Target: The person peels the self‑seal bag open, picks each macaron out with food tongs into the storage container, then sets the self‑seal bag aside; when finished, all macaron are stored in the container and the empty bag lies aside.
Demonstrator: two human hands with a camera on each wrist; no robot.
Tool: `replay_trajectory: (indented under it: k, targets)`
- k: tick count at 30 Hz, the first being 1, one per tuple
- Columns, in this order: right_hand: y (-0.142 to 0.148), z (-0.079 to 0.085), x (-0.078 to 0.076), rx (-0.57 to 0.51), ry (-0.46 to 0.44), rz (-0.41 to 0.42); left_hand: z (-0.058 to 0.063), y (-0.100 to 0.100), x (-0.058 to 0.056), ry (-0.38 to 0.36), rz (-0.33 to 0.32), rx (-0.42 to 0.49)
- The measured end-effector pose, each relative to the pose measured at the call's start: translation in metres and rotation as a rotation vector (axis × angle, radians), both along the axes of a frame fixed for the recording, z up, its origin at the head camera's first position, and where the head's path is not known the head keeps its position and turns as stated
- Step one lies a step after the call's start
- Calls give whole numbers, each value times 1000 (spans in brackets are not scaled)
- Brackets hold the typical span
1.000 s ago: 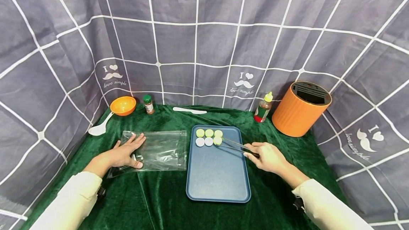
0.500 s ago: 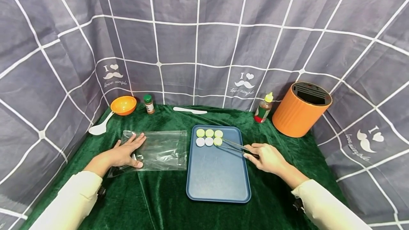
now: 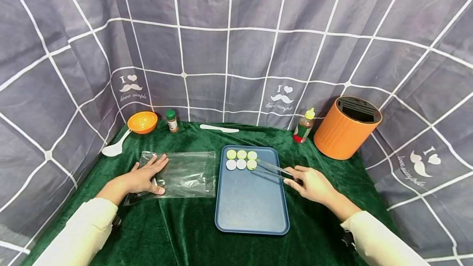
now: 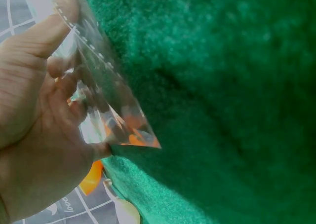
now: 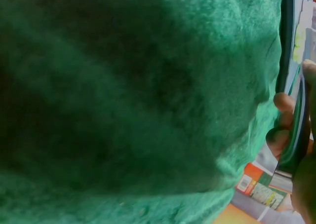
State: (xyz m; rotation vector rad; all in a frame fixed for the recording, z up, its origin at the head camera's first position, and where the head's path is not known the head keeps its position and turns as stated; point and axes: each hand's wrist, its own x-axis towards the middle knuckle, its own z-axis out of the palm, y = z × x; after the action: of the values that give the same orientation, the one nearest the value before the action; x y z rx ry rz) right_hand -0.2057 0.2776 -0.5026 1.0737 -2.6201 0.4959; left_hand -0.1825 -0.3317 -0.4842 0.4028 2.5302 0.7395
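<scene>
My left hand (image 3: pixel 142 177) rests on a clear plastic bag (image 3: pixel 192 173), fingers spread and thumb apart. The left wrist view shows the transparent film (image 4: pixel 116 95) against that hand's fingers. My right hand (image 3: pixel 310 182) grips metal tongs (image 3: pixel 274 167), which reach over the right rim of a blue tray (image 3: pixel 251 216). Their tips stand on either side of a yellow-green disc (image 3: pixel 251 164) at the right end of the nearer row. Beside it lie two white discs (image 3: pixel 236 164), with three yellow-green discs (image 3: pixel 242 154) behind them. The right wrist view catches only part of the right hand (image 5: pixel 284 125).
At the back left are an orange bowl (image 3: pixel 142 122), a white ladle (image 3: pixel 115 148) and a green-capped spice jar (image 3: pixel 171 121). A white plastic knife (image 3: pixel 219 128) lies behind the tray. To the right stand a sauce bottle (image 3: pixel 304 126) and an orange knife block (image 3: pixel 343 130).
My right hand has shifted slightly to the right, and the tongs' arms look a little farther apart around the yellow-green disc. The left hand and the bag stay put.
</scene>
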Motion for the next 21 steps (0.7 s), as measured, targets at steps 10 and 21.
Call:
replay_trajectory:
  k: [10, 21]
  targets:
    - [24, -8, 9, -76, 47, -87, 0, 1, 0, 1, -3, 2]
    - [48, -22, 21, -89, 95, -325, 2, 2, 1, 1, -3, -6]
